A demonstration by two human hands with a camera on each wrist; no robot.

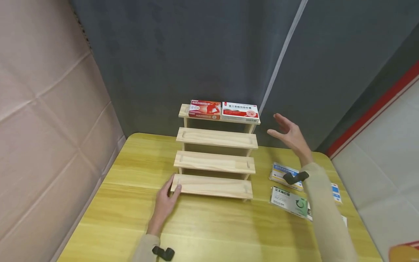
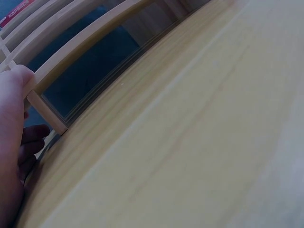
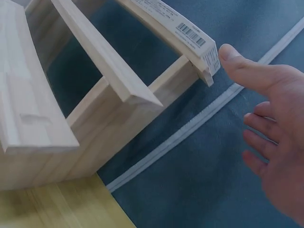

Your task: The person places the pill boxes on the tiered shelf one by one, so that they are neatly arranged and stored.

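Observation:
A four-step wooden display rack (image 1: 214, 186) stands on the table. My left hand (image 1: 164, 203) grips the left end of its lowest step, thumb on the step and fingers around the side; the left wrist view shows the thumb on the edge and the other fingers lower, beside the rack's leg (image 2: 47, 113). On the top step lie a red medicine box (image 1: 205, 109) and, to its right, a white-and-red medicine box (image 1: 240, 111). Right of that step, my right hand (image 1: 290, 135) hovers with fingers spread and holds nothing. In the right wrist view its thumb is near the white-and-red box's end (image 3: 210, 58).
On the table's right side lie a blue-and-white medicine box (image 1: 285, 176) and a green-and-white one (image 1: 288, 201), with more boxes partly hidden under the right forearm. A dark curtain (image 1: 183, 54) hangs close behind the rack. Pale panels flank the table (image 1: 131, 174).

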